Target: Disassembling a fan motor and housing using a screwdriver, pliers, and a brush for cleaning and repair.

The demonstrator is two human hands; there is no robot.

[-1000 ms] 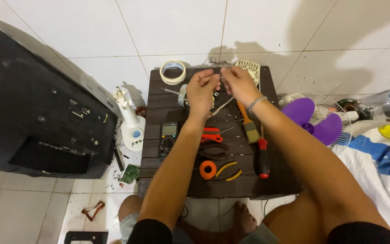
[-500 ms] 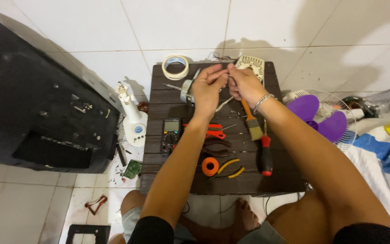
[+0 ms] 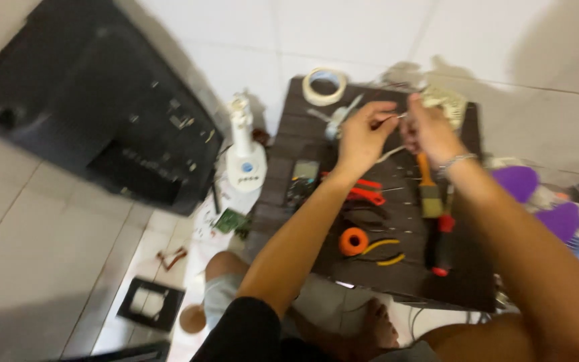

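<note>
Both hands had drifted rightward above the dark board [image 3: 303, 134]; left hand [image 3: 363, 134] and right hand [image 3: 430, 131] pinched a thin, pale, blurred wire [image 3: 394, 118] between fingertips.

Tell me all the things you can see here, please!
Low table: one, dark brown, on the white tiled floor.
Tape roll: one, cream, table's far left corner.
Multimeter: one, dark, table's left side.
Pliers: one, red handles, mid-table.
Solder spool: one, orange, near the table's front.
Paintbrush: one, orange handle, under the right wrist.
Screwdriver: one, red and black, beside the brush.
Television: one, black, back facing up, left on the floor.
Circuit board: one, green, on the floor.
Left hand: pinching a thin wire.
Right hand: pinching the same wire.
</note>
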